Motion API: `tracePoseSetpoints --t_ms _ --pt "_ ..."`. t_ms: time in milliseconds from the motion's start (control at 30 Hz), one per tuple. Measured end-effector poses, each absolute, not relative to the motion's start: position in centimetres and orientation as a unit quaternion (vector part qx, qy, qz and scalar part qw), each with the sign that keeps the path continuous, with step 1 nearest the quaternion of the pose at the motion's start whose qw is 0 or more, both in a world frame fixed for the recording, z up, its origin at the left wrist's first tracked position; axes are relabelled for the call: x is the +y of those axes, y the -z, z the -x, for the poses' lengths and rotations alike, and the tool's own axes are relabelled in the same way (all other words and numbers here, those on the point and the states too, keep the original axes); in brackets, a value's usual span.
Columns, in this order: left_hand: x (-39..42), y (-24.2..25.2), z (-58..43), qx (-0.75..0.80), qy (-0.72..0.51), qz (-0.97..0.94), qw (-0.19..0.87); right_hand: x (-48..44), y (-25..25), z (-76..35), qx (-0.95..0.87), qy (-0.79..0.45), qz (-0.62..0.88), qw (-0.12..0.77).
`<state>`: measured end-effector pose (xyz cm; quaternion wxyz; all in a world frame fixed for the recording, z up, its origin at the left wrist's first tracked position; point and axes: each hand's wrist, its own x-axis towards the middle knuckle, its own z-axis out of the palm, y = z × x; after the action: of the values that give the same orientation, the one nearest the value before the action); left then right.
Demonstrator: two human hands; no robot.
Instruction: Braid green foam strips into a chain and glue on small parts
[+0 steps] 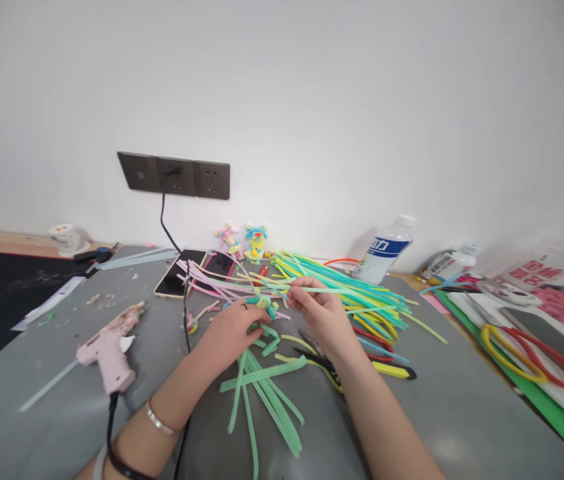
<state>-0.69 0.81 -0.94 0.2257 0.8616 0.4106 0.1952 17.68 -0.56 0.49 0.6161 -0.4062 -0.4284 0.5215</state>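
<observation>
My left hand [232,328] is closed around a small twisted figure of green and yellow pipe cleaners [264,304] above the grey table [462,407]. My right hand [319,310] pinches a pale green pipe cleaner strand [332,291] that runs from that figure to the right. Cut green strips [262,393] lie under my wrists. A heap of green, yellow and teal pipe cleaners [352,290] spreads just beyond my right hand.
A pink glue gun [109,350] lies at the left, its black cord running to a wall socket [175,175]. Two phones [197,272], two small finished figures [245,241], a water bottle [385,252], yellow-handled scissors [392,369] and red and yellow loops [532,347] surround the work.
</observation>
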Motion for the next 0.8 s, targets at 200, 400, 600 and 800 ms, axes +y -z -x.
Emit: tracePoseSetpoints --t_ms 200,400,600,800 --pt "0.82 0.48 0.54 0.393 -0.256 -0.842 0.266 -0.46 -0.25 -17.76 -0.414 -0.526 0.424 0.610" --pt "0.19 0.74 0.68 0.360 -0.224 -0.868 0.259 -0.54 -0.23 -17.80 -0.434 -0.512 0.424 0.608" --pt "0.21 1.11 0.98 0.363 -0.173 -0.887 0.225 -0.62 -0.33 -17.68 -0.443 -0.506 0.414 0.613" --pt "0.37 1.26 0.81 0.363 -0.197 -0.872 0.263 -0.56 -0.19 -17.58 -0.454 -0.504 0.415 0.607"
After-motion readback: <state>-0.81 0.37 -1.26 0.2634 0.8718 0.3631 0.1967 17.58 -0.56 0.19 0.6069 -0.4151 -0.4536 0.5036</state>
